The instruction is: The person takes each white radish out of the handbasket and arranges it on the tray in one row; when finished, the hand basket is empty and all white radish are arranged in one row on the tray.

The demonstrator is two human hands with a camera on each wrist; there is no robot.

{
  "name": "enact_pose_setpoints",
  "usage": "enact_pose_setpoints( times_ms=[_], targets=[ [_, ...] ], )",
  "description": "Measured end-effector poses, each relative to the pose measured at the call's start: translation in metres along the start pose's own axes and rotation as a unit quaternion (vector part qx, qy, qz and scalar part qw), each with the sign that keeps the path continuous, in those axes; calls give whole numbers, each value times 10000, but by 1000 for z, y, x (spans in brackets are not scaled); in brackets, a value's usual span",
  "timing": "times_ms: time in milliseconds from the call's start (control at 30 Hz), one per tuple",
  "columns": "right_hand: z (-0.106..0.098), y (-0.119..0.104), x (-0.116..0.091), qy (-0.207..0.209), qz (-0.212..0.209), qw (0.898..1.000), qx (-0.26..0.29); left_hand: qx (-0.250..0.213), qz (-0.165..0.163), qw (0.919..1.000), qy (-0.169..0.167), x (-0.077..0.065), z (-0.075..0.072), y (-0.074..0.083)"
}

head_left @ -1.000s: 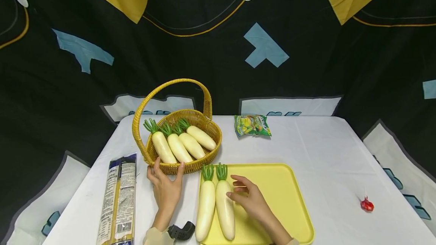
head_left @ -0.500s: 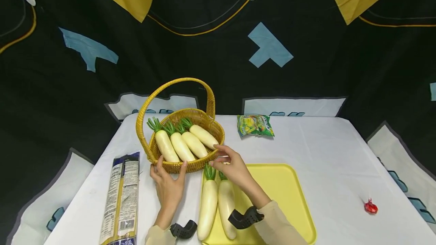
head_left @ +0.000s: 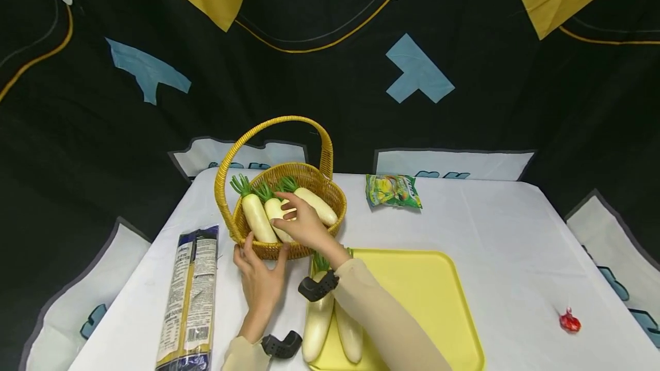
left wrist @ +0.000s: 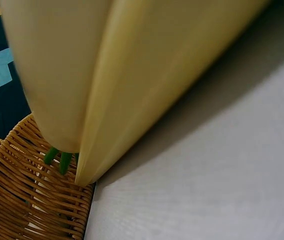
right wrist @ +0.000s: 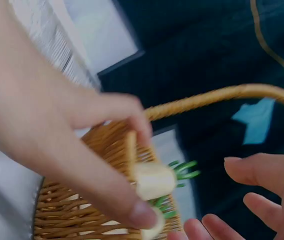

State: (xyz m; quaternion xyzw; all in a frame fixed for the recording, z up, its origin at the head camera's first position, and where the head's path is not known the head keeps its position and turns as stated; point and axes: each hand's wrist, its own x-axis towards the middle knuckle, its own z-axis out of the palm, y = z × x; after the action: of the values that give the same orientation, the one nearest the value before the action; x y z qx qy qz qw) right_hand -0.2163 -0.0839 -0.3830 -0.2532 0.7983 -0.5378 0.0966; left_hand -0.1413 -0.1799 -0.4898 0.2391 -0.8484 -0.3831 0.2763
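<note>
Radishes (head_left: 258,218) lie in the basket (head_left: 311,173) — left hand (head_left: 263,279) grips its rim. Right hand (head_left: 303,221) reaches over them — fingers parted, gripping nothing

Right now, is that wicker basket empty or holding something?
Holding something: white radishes with green tops lie inside the basket, and the right hand hovers over them.

Left hand (head_left: 263,283) with thumb spread, right hand (head_left: 306,224) farther forward, fingers parted
</note>
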Motion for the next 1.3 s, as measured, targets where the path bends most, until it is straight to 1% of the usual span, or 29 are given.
enact_pose_setpoints(
  times_ms=[167,367,467,600,667,733,833,967,1000,1067,1133,1233,1300],
  targets=[
    [17,6,23,-173,165,9985,-482,119,-39,9999,-112,2,-1,1],
    [38,12,35,-377,192,9910,-1273,200,45,9997,-154,1,-4,0],
    [45,11,38,-395,215,9838,-1734,182,101,9997,-161,1,-5,-1],
    [51,5,42,-526,255,9694,-2383,146,134,9998,-102,1,-5,-3],
    [53,2,44,-583,277,9631,-2613,85,207,9997,-36,1,-5,-4],
    [54,0,45,-508,328,9604,-2722,21,346,9994,2,0,-4,-4],
    [57,-1,47,-317,409,9594,-2771,-23,588,9982,64,-2,-3,-6],
    [63,0,49,-80,412,9547,-2944,35,774,9968,180,-3,-3,-8],
    [64,1,49,-42,383,9513,-3059,57,796,9966,204,-3,-3,-9],
    [67,2,50,27,276,9412,-3367,95,857,9960,254,-3,-3,-11],
    [70,3,51,38,179,9294,-3687,116,946,9950,289,-3,-3,-12],
    [75,5,52,60,116,9090,-4167,162,1109,9931,352,-3,-3,-15],
    [78,6,53,80,128,9018,-4319,190,1216,9916,406,-3,-3,-16]
  ],
)
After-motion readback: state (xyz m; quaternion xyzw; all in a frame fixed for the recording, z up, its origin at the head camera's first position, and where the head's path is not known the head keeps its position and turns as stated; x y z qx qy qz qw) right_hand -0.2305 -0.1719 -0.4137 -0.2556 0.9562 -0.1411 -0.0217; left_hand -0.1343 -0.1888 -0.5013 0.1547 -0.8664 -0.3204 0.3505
